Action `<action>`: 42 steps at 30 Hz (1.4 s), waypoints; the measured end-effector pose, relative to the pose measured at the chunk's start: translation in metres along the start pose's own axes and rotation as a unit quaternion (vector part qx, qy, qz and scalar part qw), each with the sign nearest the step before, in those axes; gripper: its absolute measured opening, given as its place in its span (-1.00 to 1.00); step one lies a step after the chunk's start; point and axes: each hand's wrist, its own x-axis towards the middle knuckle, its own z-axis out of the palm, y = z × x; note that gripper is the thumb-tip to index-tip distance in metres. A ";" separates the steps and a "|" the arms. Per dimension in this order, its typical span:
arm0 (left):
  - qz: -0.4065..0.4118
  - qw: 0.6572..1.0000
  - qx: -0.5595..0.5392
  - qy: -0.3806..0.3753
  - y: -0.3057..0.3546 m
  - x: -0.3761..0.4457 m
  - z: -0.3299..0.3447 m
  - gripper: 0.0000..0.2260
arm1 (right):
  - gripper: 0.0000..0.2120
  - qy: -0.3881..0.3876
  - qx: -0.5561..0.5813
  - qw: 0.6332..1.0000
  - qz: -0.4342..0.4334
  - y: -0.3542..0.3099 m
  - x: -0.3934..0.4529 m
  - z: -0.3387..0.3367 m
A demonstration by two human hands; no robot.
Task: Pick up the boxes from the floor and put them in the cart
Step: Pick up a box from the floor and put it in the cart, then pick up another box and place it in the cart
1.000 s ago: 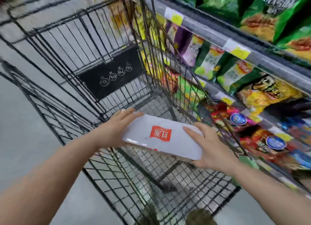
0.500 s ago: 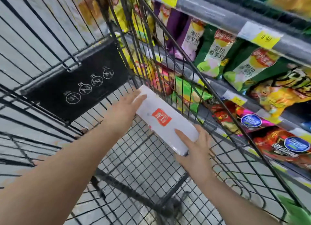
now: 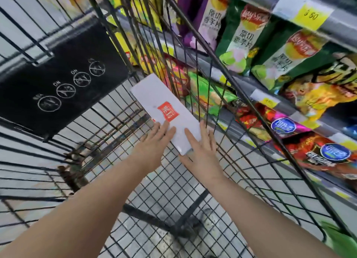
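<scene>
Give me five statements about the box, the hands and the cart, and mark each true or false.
1. The white box lies inside the cart, along its right wall. True.
2. The box carries a blue label. False: the label is red.
3. Both hands touch the box's near end, fingers straight: left hand, right hand. True.
4. The cart already holds several other boxes. False: only this one box shows in the basket.
5. Snack bags fill the shelves to the cart's right. True.
</scene>
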 end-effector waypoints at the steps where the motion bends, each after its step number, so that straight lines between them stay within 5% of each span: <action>1: -0.006 1.000 0.007 -0.001 0.001 -0.001 -0.001 -0.27 | -0.37 -0.007 0.007 1.000 -0.002 0.003 -0.005 -0.004; 7: -0.035 0.999 0.034 -0.017 0.023 -0.012 -0.013 -0.34 | -0.50 -0.003 0.075 0.997 0.001 0.013 -0.063 -0.045; 14: 0.010 0.988 -0.054 0.142 0.100 -0.079 -0.028 -0.59 | -0.56 0.074 0.080 0.993 0.043 0.023 -0.154 -0.095; 19: 0.080 0.981 -0.091 0.151 0.159 -0.143 -0.024 -0.62 | -0.60 0.114 0.134 0.981 0.083 0.038 -0.235 -0.129; 26: 0.163 0.965 -0.122 0.163 0.275 -0.210 -0.011 -0.65 | -0.73 0.160 0.433 0.872 0.163 0.097 -0.369 -0.168; 32: 0.222 0.965 -0.065 0.122 0.413 -0.241 0.040 -0.48 | -0.71 0.211 0.367 0.886 0.189 0.203 -0.496 -0.197; 42: 0.293 0.947 0.001 0.132 0.596 -0.274 0.086 -0.66 | -0.67 0.290 0.215 0.902 0.235 0.329 -0.667 -0.237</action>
